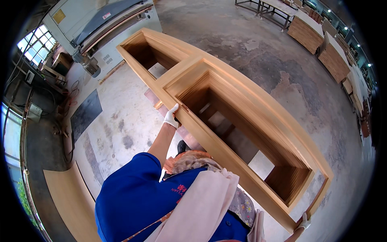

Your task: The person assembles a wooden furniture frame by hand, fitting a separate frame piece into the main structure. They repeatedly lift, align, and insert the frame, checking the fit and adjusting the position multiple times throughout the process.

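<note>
Before me lies a stack of light-brown wooden frames, with many layered edges showing inside its openings. A crossbar divides a smaller far-left opening from a long one, and pale floor shows through both. My left hand, in a white glove, grips the near long rail close to the crossbar, with its thumb on top and fingers partly hidden. At the near right corner my right hand, also gloved in white, is closed round the frame's end; its fingertips are partly hidden. A narrow gap shows beside the end rail.
A large grey machine with a motor stands beyond the stack's far left end. Stacked boards and metal-legged tables line the far right. A curved tan sheet and a dark mat lie at left.
</note>
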